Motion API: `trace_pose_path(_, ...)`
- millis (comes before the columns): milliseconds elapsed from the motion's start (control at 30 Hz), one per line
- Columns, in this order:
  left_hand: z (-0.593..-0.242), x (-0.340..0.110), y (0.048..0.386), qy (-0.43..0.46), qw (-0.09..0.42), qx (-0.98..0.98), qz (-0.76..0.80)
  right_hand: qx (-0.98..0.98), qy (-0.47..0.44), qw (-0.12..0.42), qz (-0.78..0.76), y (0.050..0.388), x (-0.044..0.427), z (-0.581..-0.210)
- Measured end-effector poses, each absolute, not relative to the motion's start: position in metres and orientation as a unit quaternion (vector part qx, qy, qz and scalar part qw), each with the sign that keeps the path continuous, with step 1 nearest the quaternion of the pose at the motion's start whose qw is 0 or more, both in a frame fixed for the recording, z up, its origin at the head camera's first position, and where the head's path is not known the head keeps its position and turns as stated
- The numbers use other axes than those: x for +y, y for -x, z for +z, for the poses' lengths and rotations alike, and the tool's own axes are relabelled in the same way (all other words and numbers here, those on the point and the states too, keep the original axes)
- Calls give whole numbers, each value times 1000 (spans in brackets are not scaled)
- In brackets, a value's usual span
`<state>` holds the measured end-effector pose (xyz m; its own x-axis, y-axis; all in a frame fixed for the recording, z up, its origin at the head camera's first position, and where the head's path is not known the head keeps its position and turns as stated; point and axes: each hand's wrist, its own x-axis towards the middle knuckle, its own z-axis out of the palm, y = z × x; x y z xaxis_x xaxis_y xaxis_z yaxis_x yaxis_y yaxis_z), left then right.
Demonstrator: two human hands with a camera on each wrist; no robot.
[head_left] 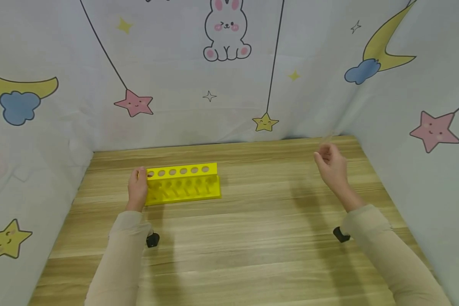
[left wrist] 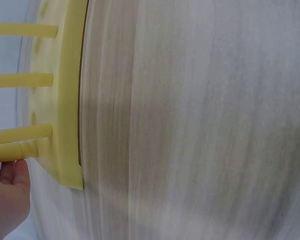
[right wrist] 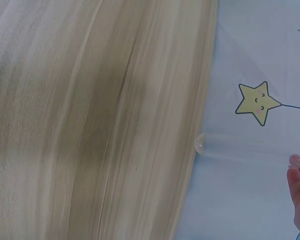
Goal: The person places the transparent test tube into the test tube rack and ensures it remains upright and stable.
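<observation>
A yellow rack with a row of round holes along its top stands on the wooden table. At its left end my left hand grips it; in the left wrist view the fingers touch the rack's end beside its yellow posts. Raised over the table's right side, my right hand pinches a clear tube. The tube shows best in the right wrist view, its rounded end pointing away from the fingertips; in the head view it is barely visible.
The wooden table meets a white cloth backdrop printed with stars, moons and a rabbit at the back and both sides. A black piece sits at the left cuff, another at the right cuff.
</observation>
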<state>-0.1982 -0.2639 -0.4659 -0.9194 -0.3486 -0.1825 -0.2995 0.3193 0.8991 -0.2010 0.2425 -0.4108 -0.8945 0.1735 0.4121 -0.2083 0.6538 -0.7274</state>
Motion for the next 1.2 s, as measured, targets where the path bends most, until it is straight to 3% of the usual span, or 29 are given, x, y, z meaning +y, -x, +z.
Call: trace_pose_path(1200, -478, -268, 202, -187, 35, -816, -546, -870, -62, 217, 439, 202, 217, -404)
